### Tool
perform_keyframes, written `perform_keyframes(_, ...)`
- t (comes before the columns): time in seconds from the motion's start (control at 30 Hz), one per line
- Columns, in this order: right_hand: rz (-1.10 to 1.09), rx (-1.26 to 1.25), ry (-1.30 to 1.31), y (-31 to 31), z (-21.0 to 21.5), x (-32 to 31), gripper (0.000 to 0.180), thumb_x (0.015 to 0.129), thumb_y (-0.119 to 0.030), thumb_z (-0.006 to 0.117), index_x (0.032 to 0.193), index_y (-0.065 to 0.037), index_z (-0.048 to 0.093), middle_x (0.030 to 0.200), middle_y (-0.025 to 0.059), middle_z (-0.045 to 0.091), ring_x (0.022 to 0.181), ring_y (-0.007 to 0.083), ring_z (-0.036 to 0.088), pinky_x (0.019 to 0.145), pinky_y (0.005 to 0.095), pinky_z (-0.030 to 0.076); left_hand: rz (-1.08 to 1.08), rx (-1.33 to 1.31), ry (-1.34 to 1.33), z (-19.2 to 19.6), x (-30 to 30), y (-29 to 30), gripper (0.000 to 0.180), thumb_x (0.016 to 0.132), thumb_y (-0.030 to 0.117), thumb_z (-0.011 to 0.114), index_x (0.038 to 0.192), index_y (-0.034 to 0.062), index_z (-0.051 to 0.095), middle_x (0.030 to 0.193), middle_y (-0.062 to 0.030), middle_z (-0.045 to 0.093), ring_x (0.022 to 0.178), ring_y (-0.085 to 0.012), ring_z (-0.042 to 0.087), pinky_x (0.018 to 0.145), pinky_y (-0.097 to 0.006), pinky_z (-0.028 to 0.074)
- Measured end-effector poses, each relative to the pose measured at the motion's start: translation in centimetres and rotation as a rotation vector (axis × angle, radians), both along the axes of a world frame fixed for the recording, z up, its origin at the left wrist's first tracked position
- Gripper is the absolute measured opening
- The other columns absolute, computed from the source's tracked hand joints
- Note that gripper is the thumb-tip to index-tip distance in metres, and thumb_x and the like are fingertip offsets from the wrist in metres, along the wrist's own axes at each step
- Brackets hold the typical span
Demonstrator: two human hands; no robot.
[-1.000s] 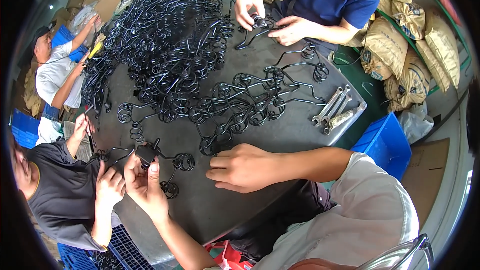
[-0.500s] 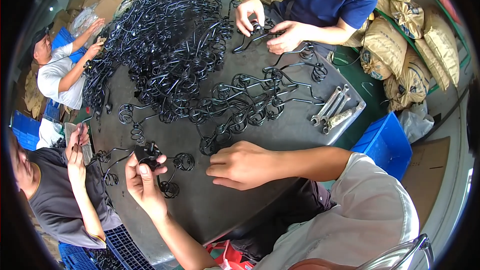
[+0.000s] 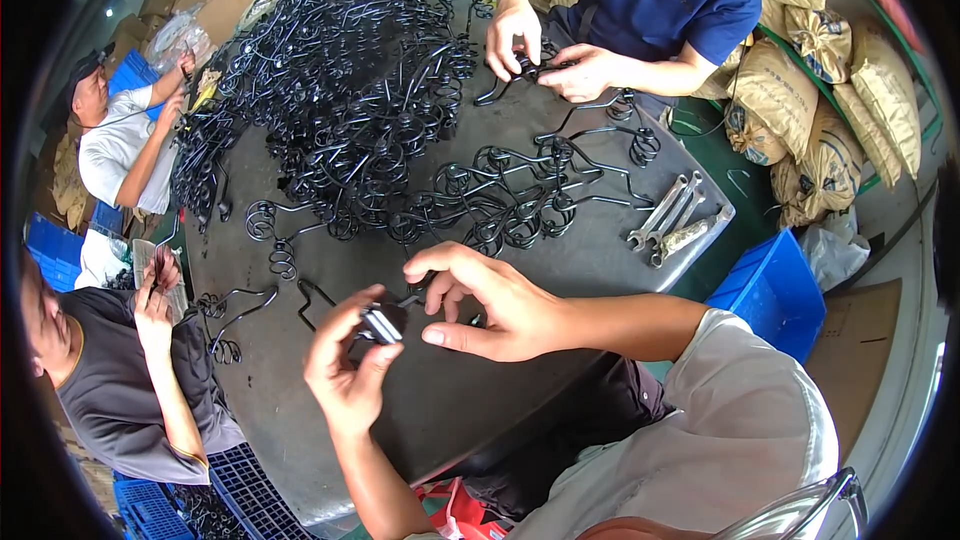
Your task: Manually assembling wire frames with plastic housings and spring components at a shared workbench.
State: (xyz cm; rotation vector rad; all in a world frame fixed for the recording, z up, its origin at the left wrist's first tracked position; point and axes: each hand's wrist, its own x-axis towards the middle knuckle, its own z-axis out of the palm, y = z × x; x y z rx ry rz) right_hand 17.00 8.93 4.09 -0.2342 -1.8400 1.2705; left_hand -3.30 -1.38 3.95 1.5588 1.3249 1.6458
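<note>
In the head view, the left hand [image 3: 352,365] pinches a black block [image 3: 381,325] above the worktop [image 3: 430,405], probably at one side to leave the other accessible. Just beside it, the right hand [image 3: 505,315] spreads thumb from fingers, partly hiding black wire coils; contact is unclear.

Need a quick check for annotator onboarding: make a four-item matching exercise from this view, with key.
1. Left hand
2. Wrenches
3. Heap of bent wire parts
4. Sacks

A. Tan, piled beyond the table at upper right
B. Gripping a dark part with a shiny end
C. Black, on the table's upper-left area
D. Silver, near the table's right-hand corner

Pairs: 1-B, 2-D, 3-C, 4-A
</note>
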Motion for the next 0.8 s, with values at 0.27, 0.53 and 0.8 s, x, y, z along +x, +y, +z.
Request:
perform_keyframes(0.27,0.279,-0.326,-0.029,0.1,-0.7,-0.5,0.036,0.094,0.0,0.068,0.127,0.0,0.054,0.119,0.0083,0.056,0.107,0.0159,0.062,0.084,0.0302,0.056,0.046,0.038,0.378,0.7,1.7,0.2,0.047,0.072,0.009,0.088,0.115,0.0026,0.071,0.117,-0.0149,0.065,0.103,-0.0273,0.068,0.085,-0.037,0.057)
perform_keyframes(0.53,0.37,-0.627,0.039,0.7,-1.3,0.4,0.032,0.097,0.0,0.062,0.128,0.002,0.053,0.113,0.0102,0.062,0.098,0.0157,0.065,0.079,0.0305,0.055,0.121,0.09,0.174,1.5,-1.0,0.6,0.058,0.076,0.022,0.088,0.124,0.0018,0.063,0.123,-0.0113,0.064,0.108,-0.0218,0.064,0.085,-0.033,0.053)
perform_keyframes(0.8,0.353,-0.59,0.034,0.8,-1.4,-0.2,0.028,0.099,-0.003,0.059,0.126,0.002,0.054,0.106,0.0108,0.063,0.091,0.0179,0.068,0.074,0.0321,0.058,0.689,-0.757,0.354,0.8,-5.9,-0.6,0.05,0.092,0.046,0.069,0.094,-0.0044,0.071,0.071,-0.0104,0.07,0.07,-0.0169,0.066,0.069,-0.034,0.051)
